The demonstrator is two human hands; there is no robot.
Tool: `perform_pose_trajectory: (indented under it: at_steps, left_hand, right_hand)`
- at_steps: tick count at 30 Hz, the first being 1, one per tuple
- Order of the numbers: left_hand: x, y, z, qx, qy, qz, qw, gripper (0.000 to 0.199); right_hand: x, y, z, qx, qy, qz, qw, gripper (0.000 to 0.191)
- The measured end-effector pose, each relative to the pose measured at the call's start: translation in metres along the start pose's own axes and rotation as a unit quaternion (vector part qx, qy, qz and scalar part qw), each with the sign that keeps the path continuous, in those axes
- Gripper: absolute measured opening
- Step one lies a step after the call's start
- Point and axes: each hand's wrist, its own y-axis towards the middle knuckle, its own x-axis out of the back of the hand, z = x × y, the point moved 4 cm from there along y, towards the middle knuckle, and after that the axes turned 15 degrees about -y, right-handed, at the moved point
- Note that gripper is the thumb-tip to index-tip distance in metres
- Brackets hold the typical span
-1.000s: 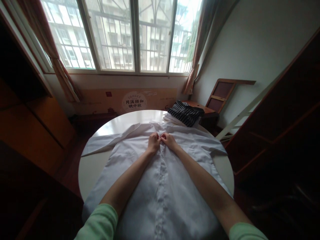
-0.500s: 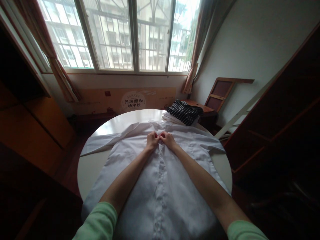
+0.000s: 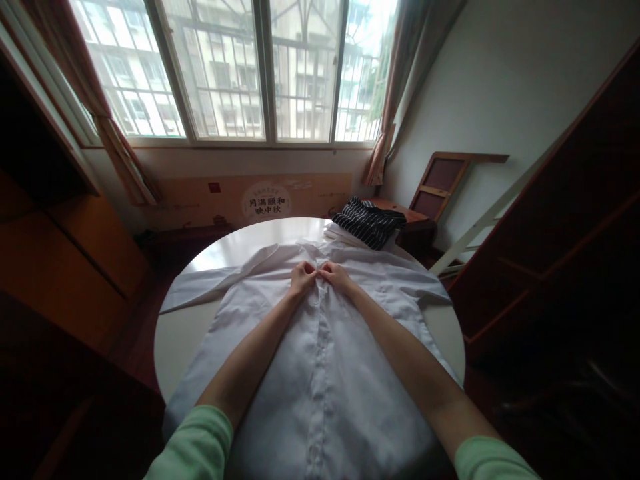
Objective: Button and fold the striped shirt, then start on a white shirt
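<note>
A white long-sleeved shirt [image 3: 280, 360] lies spread out on a round white table, its collar toward the window and its sleeves out to both sides. At the front placket just below the collar, my left hand [image 3: 303, 276] pinches the fabric. Close beside it, my right hand [image 3: 334, 275] is also pinched on the placket, the fingertips of both nearly touching. Whatever small part sits between the fingertips is hidden. Down the middle of the shirt runs the placket toward me.
Folded clothes, with a black-and-white striped one [image 3: 369, 223] on top, sit at the table's [image 3: 187, 347] back right edge. Beyond stand a small wooden table [image 3: 400, 212] and a wooden frame [image 3: 439, 183]. A barred window and curtains are behind.
My left hand has shifted very slightly to the left. My right hand stays almost where it was, and both remain pinched at the placket.
</note>
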Motion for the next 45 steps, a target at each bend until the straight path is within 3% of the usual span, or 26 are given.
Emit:
perform_pose_trajectory:
  at_steps: [4, 8, 12, 16, 20, 23, 25, 29, 35, 38, 41, 45]
  left_hand:
    - [0.001, -0.001, -0.002, -0.006, 0.015, -0.013, 1.0, 0.009]
    - [0.001, -0.002, -0.003, 0.001, 0.019, -0.024, 1.0, 0.007]
    - [-0.001, 0.0, -0.002, -0.004, 0.046, 0.008, 0.999, 0.007]
    - [0.012, 0.001, -0.008, -0.05, 0.093, 0.142, 0.984, 0.009]
    - [0.045, -0.008, -0.021, -0.057, 0.185, 0.321, 0.927, 0.027]
    - [0.064, -0.02, -0.031, -0.005, 0.277, 0.393, 0.877, 0.027]
    - [0.065, -0.028, -0.036, 0.005, 0.322, 0.414, 0.851, 0.02]
    - [0.053, -0.035, -0.04, -0.056, 0.387, 0.394, 0.832, 0.016]
    - [0.045, -0.025, -0.034, -0.084, 0.442, 0.244, 0.859, 0.019]
    - [0.034, -0.027, -0.033, -0.119, 0.364, 0.218, 0.898, 0.022]
    - [0.02, -0.034, -0.026, -0.14, 0.245, 0.249, 0.926, 0.019]
    - [0.017, -0.039, -0.012, -0.125, 0.13, 0.247, 0.952, 0.01]
  right_hand:
    - [-0.003, 0.001, -0.004, -0.007, 0.021, 0.015, 1.0, 0.011]
    - [-0.005, 0.001, -0.003, 0.011, -0.006, -0.019, 1.0, 0.01]
    - [-0.004, -0.001, 0.002, 0.0, -0.039, -0.043, 0.998, 0.011]
    - [0.011, -0.019, 0.01, 0.037, -0.095, 0.013, 0.995, 0.021]
    - [0.037, -0.059, 0.02, 0.128, -0.236, 0.095, 0.959, 0.027]
    - [0.05, -0.081, 0.025, 0.145, -0.334, 0.136, 0.921, 0.024]
    - [0.053, -0.084, 0.027, 0.124, -0.362, 0.163, 0.91, 0.016]
    - [0.046, -0.072, 0.024, 0.109, -0.387, 0.202, 0.893, 0.015]
    - [0.04, -0.054, 0.023, 0.046, -0.449, 0.095, 0.887, 0.02]
    - [0.032, -0.056, 0.039, 0.035, -0.426, 0.052, 0.903, 0.021]
    - [0.017, -0.063, 0.055, 0.04, -0.349, 0.089, 0.932, 0.027]
    - [0.007, -0.07, 0.059, 0.018, -0.31, 0.107, 0.944, 0.034]
